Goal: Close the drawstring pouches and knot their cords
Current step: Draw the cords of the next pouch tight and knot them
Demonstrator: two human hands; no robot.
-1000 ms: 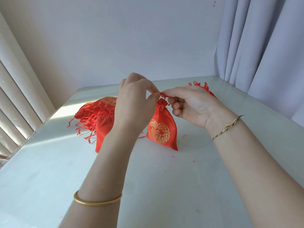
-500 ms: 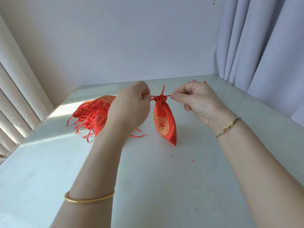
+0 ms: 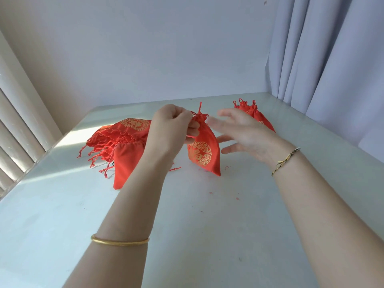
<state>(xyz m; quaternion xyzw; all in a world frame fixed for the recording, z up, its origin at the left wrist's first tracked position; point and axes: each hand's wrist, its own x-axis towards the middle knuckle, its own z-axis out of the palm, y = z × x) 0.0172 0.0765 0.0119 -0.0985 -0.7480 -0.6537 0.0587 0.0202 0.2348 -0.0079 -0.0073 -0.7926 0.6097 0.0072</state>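
In the head view, the left hand [image 3: 174, 129] is gripping a red pouch [image 3: 204, 154] at its gathered neck, fingers curled round the cord [image 3: 200, 108]. The pouch is hanging upright, its lower corner reaching down to the table [image 3: 207, 215]. Its mouth is cinched, hiding any contents. The right hand [image 3: 247, 134] is hovering just beside it, fingers spread, holding nothing. A heap of slack-mouthed pouches [image 3: 116, 140] is lying to the left, and tied pouches [image 3: 252, 110] are lying behind the right hand.
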